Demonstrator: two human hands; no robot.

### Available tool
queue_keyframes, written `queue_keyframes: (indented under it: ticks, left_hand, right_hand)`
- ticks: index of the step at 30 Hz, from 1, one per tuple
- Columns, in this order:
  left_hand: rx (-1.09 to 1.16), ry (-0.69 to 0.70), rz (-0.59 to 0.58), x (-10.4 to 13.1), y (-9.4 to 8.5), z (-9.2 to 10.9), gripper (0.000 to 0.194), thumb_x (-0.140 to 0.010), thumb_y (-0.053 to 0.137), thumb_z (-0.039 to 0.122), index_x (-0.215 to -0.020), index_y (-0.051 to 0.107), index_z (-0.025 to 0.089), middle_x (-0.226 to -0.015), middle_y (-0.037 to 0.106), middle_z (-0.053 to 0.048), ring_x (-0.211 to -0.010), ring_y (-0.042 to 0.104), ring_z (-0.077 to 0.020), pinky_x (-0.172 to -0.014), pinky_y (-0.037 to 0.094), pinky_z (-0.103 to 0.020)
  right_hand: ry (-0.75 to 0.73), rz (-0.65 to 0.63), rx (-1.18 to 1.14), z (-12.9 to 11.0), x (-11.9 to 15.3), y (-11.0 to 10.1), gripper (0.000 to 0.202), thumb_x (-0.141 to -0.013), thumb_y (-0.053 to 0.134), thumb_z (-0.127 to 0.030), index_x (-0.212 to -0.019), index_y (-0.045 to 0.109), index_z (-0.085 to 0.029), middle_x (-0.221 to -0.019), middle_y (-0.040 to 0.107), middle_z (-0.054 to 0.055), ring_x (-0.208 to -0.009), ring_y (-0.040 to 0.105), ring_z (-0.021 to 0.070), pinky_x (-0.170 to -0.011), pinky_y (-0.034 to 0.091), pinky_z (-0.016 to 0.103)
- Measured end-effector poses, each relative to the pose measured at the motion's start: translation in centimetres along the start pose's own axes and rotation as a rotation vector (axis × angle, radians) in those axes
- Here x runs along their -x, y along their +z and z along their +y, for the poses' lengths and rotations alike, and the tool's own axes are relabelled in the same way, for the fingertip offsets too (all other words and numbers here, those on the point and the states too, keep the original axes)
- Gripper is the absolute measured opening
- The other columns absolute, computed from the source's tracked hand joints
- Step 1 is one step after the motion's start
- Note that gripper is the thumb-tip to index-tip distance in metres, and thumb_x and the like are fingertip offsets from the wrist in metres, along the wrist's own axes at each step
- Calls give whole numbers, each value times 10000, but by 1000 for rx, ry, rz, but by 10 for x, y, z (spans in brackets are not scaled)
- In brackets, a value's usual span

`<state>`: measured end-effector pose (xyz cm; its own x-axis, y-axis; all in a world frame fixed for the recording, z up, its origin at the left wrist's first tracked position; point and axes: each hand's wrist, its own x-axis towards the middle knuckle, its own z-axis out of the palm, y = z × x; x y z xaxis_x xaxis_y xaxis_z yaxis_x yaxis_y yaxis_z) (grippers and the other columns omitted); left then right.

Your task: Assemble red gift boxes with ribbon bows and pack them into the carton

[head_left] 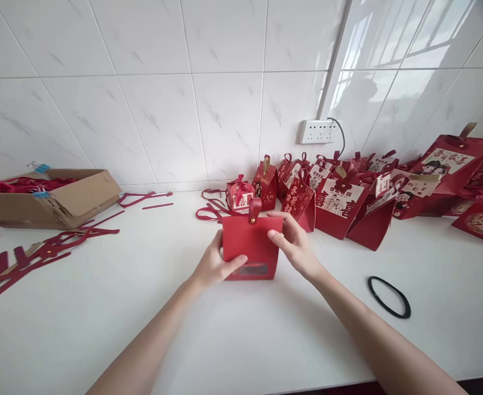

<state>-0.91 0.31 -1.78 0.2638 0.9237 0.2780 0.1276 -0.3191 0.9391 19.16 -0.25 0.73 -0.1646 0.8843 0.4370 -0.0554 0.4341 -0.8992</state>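
A red gift box (258, 238) stands upright on the white table in front of me, its plain side with a small label towards me. A dark red strap (255, 210) with a gold stud loops up from its top edge. My left hand (219, 263) grips the box at its left side, thumb across the front. At the upper right corner, my right hand (293, 241) holds the box with thumb in front and fingers behind. The box's far side is hidden.
Many finished-looking red gift boxes (340, 206) stand along the wall at the right. A cardboard box (80, 192) of red ribbons and loose straps (52, 252) lie left. A black ring (389, 297) lies front right. A power strip (319, 132) is on the wall.
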Motion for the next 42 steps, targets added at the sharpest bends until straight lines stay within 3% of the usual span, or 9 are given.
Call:
queue_keyframes:
  ticks: [6,17,22,28,31,35,38,40,42]
  left_hand:
    - [58,-82,-196,3,5,1,508,-750,674,412,-1120,380,223,-890,643,-21,-580,624,-151,-546,518,-310]
    - [-85,14,-137,16,25,8,604,-716,694,436,-1213,432,214,-1107,586,-118,-1011,593,-288,-786,517,-417]
    - [-165,151,-196,24,30,12,481,-807,542,506,-1174,449,210,-1101,559,-108,-963,577,-247,-808,495,-396]
    - [-566,503,241,26,43,12,348,-722,649,518,-730,495,206,-733,490,-34,-712,494,-193,-637,469,-331]
    - [-626,660,191,27,45,15,304,-780,604,460,-656,481,210,-665,512,-18,-645,501,-167,-621,445,-315]
    - [-580,907,-1,27,35,17,219,-831,448,398,-793,565,218,-861,635,-70,-850,610,-232,-749,459,-382]
    - [-622,909,204,24,24,19,120,-767,516,255,-871,575,241,-1002,618,-77,-1036,578,-266,-865,454,-415]
    - [-596,802,481,20,18,23,242,-738,584,220,-977,551,238,-1114,564,-93,-1130,522,-275,-929,434,-430]
    - [-486,625,602,14,14,30,391,-749,627,253,-1117,497,231,-1224,514,-107,-1193,477,-268,-976,409,-430]
  right_hand:
    - [-73,97,111,-7,0,-2,220,-808,622,-416,-876,607,-208,-906,652,36,-832,621,169,-734,528,298]
    - [69,53,156,-33,2,-12,244,-685,730,-420,-751,645,-200,-805,666,28,-695,620,169,-561,509,266]
    - [55,-30,127,-25,-2,-24,264,-711,715,-433,-719,595,-197,-818,624,30,-725,602,177,-612,506,299]
    - [-319,277,458,-14,-4,-21,414,-701,728,-459,-1032,577,-261,-1117,510,72,-1116,486,243,-979,402,439]
    - [-278,101,481,-17,1,-17,384,-823,526,-584,-931,667,-243,-1099,518,91,-1115,495,265,-986,387,462]
    - [-151,-242,199,-22,6,-12,611,-798,421,-715,-1130,615,-240,-1156,593,89,-1117,537,273,-983,408,453]
    - [-28,-172,196,-23,5,-8,448,-802,562,-584,-1056,608,-218,-1101,641,78,-1042,589,245,-929,456,406]
    - [12,-111,231,-23,4,-5,309,-848,543,-493,-944,607,-206,-994,667,62,-949,621,217,-859,487,368]
    - [10,-108,228,-23,4,-4,266,-871,509,-455,-881,590,-202,-923,667,47,-896,630,204,-798,500,340]
